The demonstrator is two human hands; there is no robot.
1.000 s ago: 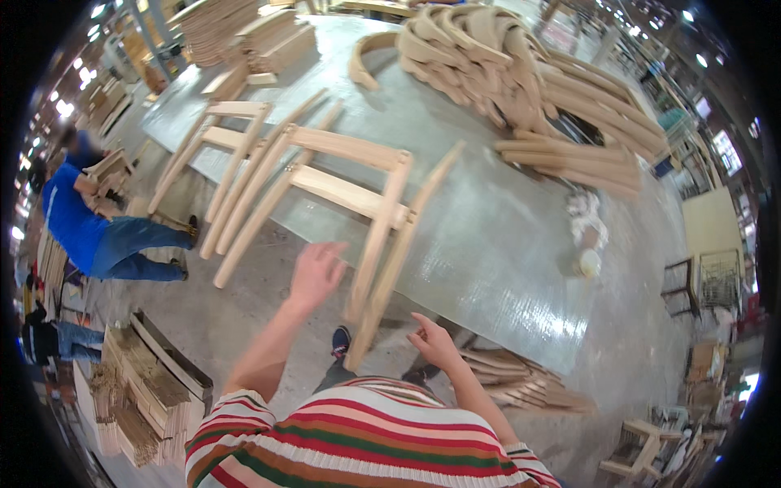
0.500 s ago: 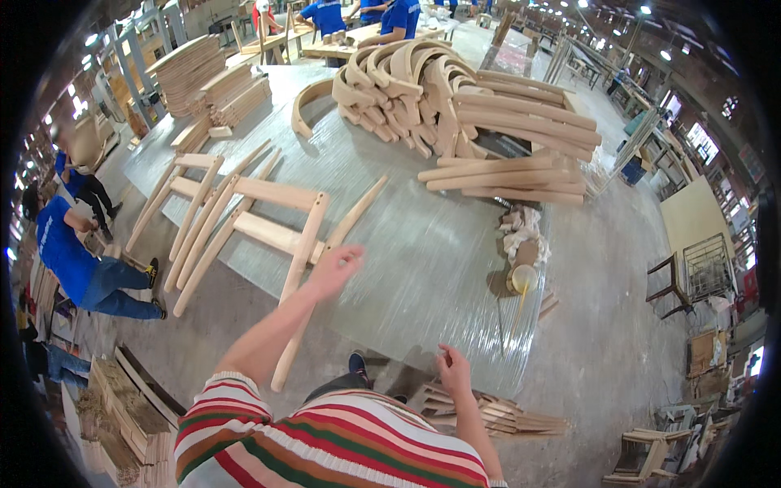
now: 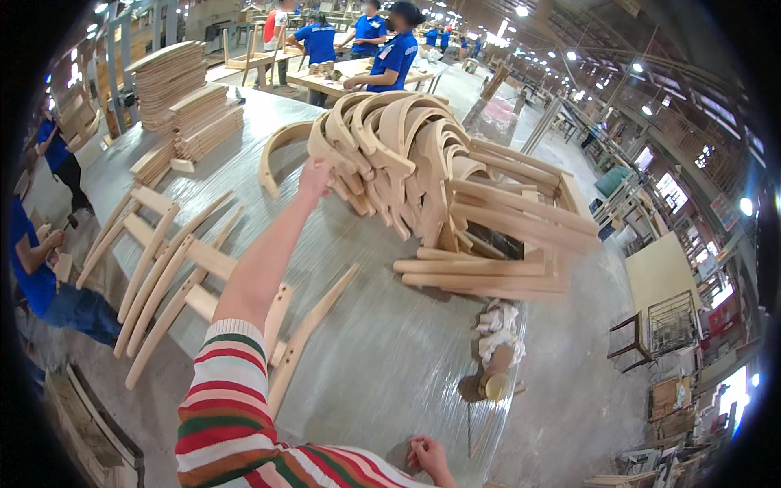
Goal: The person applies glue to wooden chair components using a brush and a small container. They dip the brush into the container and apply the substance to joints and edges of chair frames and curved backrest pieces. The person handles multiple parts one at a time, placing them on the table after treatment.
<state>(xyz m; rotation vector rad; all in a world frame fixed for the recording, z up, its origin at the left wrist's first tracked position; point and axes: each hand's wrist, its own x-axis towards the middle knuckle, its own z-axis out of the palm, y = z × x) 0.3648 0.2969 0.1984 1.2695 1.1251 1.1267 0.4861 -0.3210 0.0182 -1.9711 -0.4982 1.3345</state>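
Observation:
My left hand (image 3: 315,177) is stretched far forward, at the left side of a pile of curved wooden parts (image 3: 390,134). Its fingers are partly hidden, so whether they grip a part does not show. Just left of it, a single wooden arch (image 3: 281,154) stands on the table. Low in the picture, my right hand (image 3: 429,457) hangs at the table's near edge, fingers loosely bent and apart, holding nothing. Beneath my left arm lie joined wooden leg frames (image 3: 213,262), their tapered legs pointing toward me.
The table (image 3: 366,350) has a shiny film cover. Long wooden rails (image 3: 521,215) lie right of the pile. A cup (image 3: 495,385) and white rags (image 3: 498,329) sit near the right edge. Stacked slats (image 3: 175,89) stand far left. Co-workers in blue (image 3: 394,61) stand beyond and to the left.
My left hand has moved from above the near leg frame forward to the curved parts. The view has tipped up and shifted, and my right hand now shows lower.

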